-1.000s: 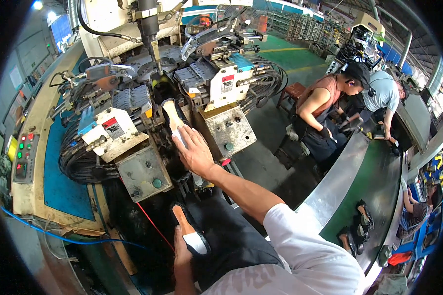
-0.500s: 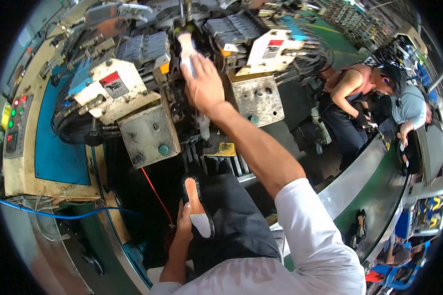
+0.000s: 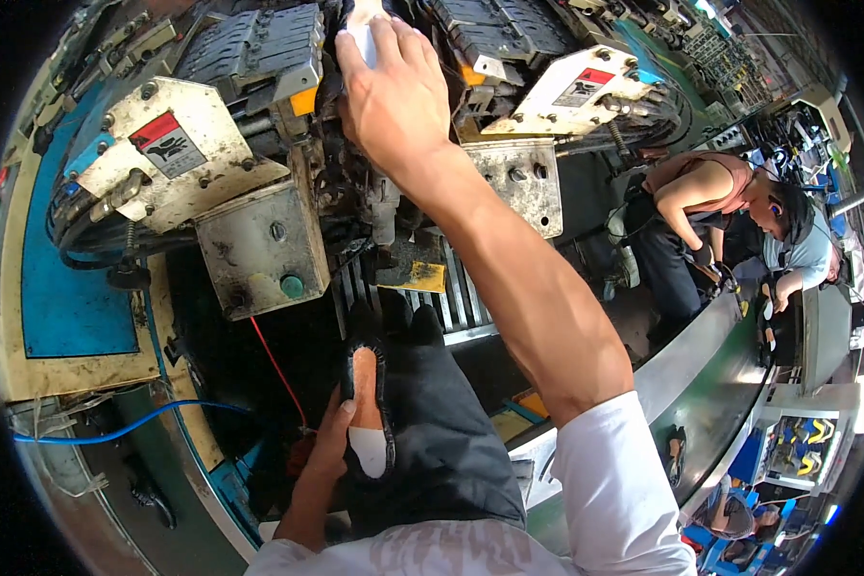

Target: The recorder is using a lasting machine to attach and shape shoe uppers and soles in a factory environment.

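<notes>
My left hand [image 3: 328, 438] is closed around the side of a dark shoe upper [image 3: 367, 408] held bottom up above my lap, its toe-to-heel line nearly straight. A tan insole with one white end shows along its underside. Ahead, my right hand [image 3: 398, 101] reaches into a machine [image 3: 309, 163] and grips a second shoe [image 3: 363, 43] from above. That shoe's pale sole with a white patch shows beside my fingers; the rest is hidden by my hand and the top edge of the picture.
Cream metal plates with warning labels [image 3: 167, 144] flank the machine's middle. A blue hose [image 3: 163, 411] and a red cord [image 3: 276, 357] run at left. To the right, a conveyor [image 3: 710, 403] carries a dark shoe [image 3: 677, 456]; two co-workers [image 3: 701, 192] bend over work beside it.
The view has shifted, so the machine looks nearer. My right hand stays on the shoe in the machine. The shoe in my left hand has turned slightly straighter.
</notes>
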A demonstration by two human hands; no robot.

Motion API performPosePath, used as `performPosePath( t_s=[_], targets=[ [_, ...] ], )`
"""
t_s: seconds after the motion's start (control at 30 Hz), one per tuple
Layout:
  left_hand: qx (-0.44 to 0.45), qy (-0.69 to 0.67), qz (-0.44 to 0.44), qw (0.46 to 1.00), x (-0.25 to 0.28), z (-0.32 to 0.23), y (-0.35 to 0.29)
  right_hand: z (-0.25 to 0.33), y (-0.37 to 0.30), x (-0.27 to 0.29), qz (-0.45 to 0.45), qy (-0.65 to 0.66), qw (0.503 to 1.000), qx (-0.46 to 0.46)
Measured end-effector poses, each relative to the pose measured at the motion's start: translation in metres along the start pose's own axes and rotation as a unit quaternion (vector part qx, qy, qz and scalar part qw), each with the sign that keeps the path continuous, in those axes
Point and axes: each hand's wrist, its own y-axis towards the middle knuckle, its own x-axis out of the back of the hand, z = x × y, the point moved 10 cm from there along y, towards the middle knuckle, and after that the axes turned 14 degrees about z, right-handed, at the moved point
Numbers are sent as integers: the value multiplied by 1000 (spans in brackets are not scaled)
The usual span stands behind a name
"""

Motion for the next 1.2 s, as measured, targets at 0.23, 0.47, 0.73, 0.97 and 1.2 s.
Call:
performPosePath(
  t_s=[0.23,0.47,0.73,0.97,1.2],
  targets=[
    [-67,-168,170,969,-31,-22,-16,-42,-29,-71,48,66,996,-26],
    [-153,-284,218,921,-33,-44,-47,48,-165,1,39,219,975,16],
    [-212,-115,142,960,-32,-23,-80,166,-336,-36,185,823,405,-353],
    [-333,242,-21,911,-44,-21,-158,197,-358,-21,167,907,291,-254],
    [-255,613,-331,670,72,-18,-211,164,-441,-45,275,793,412,-355]
  ],
)
